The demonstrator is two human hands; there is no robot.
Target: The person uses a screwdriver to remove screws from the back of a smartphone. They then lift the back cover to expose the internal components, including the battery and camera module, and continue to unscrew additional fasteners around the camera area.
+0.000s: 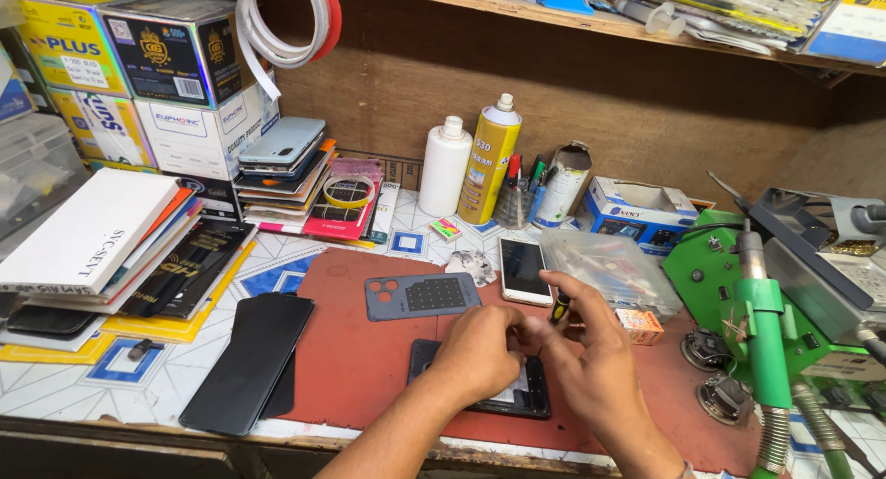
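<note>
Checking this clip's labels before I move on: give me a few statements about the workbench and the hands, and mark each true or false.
1. The right hand holds a small screwdriver with a yellow and black handle. True.
2. The left hand rests on a dark opened phone lying on the red mat. True.
3. The white phone lies screen down under the grey back cover. False: it lies screen up, to the right of the cover and apart from it.
4. The yellow spray can lies on its side. False: it stands upright beside the white bottle.
5. The green stand is to the right of the hands. True.
</note>
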